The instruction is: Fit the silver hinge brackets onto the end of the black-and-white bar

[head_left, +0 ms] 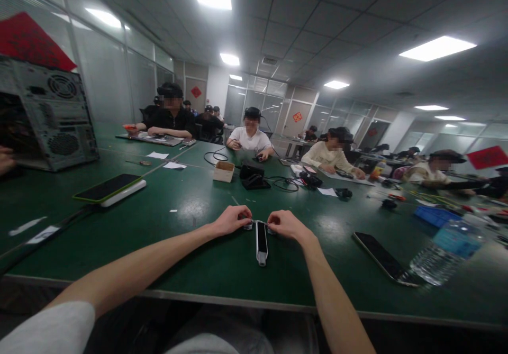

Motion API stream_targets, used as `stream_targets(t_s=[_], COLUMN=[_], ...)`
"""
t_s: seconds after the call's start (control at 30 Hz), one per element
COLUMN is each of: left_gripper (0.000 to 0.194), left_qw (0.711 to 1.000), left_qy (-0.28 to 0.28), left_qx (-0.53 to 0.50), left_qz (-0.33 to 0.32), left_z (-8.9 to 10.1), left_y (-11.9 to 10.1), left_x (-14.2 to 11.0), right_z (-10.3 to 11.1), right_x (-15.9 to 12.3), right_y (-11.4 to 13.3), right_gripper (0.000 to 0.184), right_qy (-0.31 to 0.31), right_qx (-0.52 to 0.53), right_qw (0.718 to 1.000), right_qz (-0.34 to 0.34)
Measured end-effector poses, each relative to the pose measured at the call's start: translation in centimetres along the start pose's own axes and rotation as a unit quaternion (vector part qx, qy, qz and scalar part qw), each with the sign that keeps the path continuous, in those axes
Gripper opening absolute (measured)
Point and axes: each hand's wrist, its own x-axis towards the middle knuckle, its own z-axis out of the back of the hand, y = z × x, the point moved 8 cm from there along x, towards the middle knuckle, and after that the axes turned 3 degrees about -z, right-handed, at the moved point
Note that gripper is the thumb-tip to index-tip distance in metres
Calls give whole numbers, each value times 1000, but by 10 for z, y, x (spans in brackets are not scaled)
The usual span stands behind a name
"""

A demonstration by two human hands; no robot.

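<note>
My left hand [232, 220] and my right hand [286, 225] meet above the green table mat [190, 259]. Their fingertips pinch the two small silver ends of a short thin cable [259, 221]. Just below it lies a slim white stick-shaped device with a black face [261, 243], its top end partly hidden by my fingers. What it is, and whether the cable joins it, I cannot tell.
A phone on a white power bank [109, 189] lies to the left, a phone [383, 256] and plastic water bottle [446, 253] to the right. Ahead are a cardboard box [224, 171], black gear with cables [252, 177], and seated co-workers [250, 137]. A computer tower [47, 113] stands far left.
</note>
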Motion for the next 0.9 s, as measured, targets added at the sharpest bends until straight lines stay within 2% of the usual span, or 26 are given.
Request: stream_targets(t_s=[0.33,0.9], left_gripper=[13,13], left_qw=[1000,1000], left_qy=[12,-16], left_qx=[7,-22], left_qz=[-8,-13], left_z=[-1,2], left_y=[-2,-3], left_x=[-1,-1], right_z=[-1,-3], right_x=[0,1], right_y=[0,-1], right_gripper=[17,17], right_qy=[6,14], right_qx=[3,2], right_qw=[1000,1000], right_qz=[-3,-10])
